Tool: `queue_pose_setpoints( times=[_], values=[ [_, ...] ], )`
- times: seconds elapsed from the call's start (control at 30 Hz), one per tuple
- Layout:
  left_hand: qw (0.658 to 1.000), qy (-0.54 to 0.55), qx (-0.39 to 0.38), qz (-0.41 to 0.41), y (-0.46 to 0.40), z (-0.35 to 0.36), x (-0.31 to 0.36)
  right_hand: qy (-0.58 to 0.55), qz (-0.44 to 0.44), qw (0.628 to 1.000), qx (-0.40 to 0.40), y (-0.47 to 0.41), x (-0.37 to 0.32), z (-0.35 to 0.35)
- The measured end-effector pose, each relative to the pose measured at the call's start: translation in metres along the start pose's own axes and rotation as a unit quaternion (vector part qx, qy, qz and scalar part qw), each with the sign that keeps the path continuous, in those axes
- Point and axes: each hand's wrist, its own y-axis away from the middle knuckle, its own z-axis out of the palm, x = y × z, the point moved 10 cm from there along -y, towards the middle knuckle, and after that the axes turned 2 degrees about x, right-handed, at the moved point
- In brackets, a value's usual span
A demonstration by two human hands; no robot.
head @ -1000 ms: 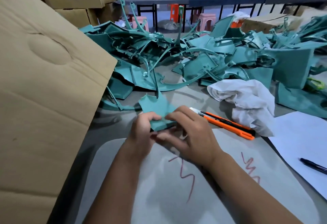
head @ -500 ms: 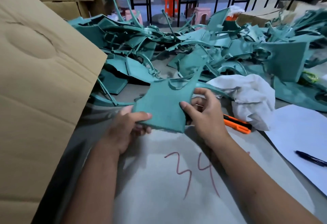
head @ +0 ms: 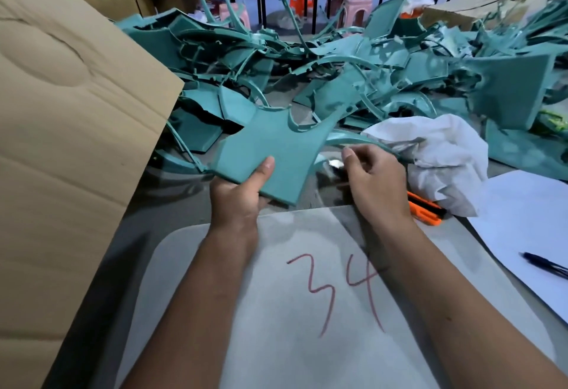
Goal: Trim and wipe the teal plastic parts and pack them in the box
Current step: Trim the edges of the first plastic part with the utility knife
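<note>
The left hand (head: pixel 238 195) gripped a flat teal plastic part (head: pixel 273 149) by its lower edge, thumb pressed on the matte face, the piece lifted off the desk (head: pixel 172 204) and tilted, its far edge cut into a curved notch with thin flash along it. The right hand (head: pixel 376 179) hung just beside that part, apart from it, fingers loosely curled and holding nothing that could be made out. Beyond both hands lay a tangled heap of teal parts (head: pixel 353 66), blurred and cut off at the right. A crumpled white cloth (head: pixel 442 155) sat right of the right hand, hiding most of an orange utility knife (head: pixel 425 210). Left of the left hand rose a cardboard box flap (head: pixel 67 130). Beneath the forearms lay a smooth grey sheet (head: pixel 276 327) marked "34" in red.
</note>
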Motion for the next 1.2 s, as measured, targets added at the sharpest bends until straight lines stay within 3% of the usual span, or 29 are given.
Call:
queue_pose_setpoints(
  times=[0.1,0.17,0.2,0.3,0.37,0.43,0.53,0.77,0.87,0.97,1.03,1.13,1.2],
  values=[
    [0.999,0.048,0.007,-0.004,-0.003,0.001,0.003,-0.011,-0.062,0.982,-0.178,0.004,-0.012,0.044],
    [0.997,0.08,-0.002,-0.009,-0.005,0.002,0.003,0.0,-0.098,0.967,-0.233,0.011,-0.021,0.059],
    [0.996,0.087,-0.007,-0.013,-0.005,0.002,0.002,0.006,-0.109,0.971,-0.214,0.011,-0.023,0.055],
    [0.996,0.075,-0.023,-0.036,-0.005,0.003,-0.001,0.064,-0.127,0.988,-0.052,0.005,-0.03,0.016],
    [0.996,0.065,-0.03,-0.053,-0.004,0.004,-0.004,0.17,-0.113,0.978,0.031,0.003,-0.027,-0.011],
    [0.996,0.064,-0.031,-0.058,-0.004,0.003,-0.005,0.298,-0.048,0.953,0.031,-0.001,-0.009,-0.023],
    [0.996,0.069,0.0,-0.063,-0.005,-0.002,-0.007,0.398,0.033,0.916,-0.05,0.002,0.016,-0.019],
    [0.991,0.007,0.135,0.0,-0.01,-0.034,0.004,0.363,0.043,0.926,-0.094,0.003,0.023,-0.011],
    [0.997,-0.009,0.078,-0.027,-0.013,-0.027,0.005,0.325,0.041,0.944,-0.044,0.003,0.012,-0.018],
    [0.985,0.022,-0.092,-0.146,-0.003,0.007,-0.013,0.235,0.075,0.969,-0.012,0.002,0.012,-0.021],
    [0.966,0.003,-0.162,-0.203,0.012,0.022,-0.026,0.135,0.059,0.989,-0.007,0.0,0.013,-0.02],
    [0.975,-0.045,-0.108,-0.19,0.007,0.017,-0.037,-0.024,0.098,0.995,-0.022,0.002,0.021,-0.014],
    [0.986,-0.016,-0.057,-0.153,-0.002,0.013,-0.034,-0.02,0.109,0.993,-0.041,0.003,0.024,-0.007]
  ],
)
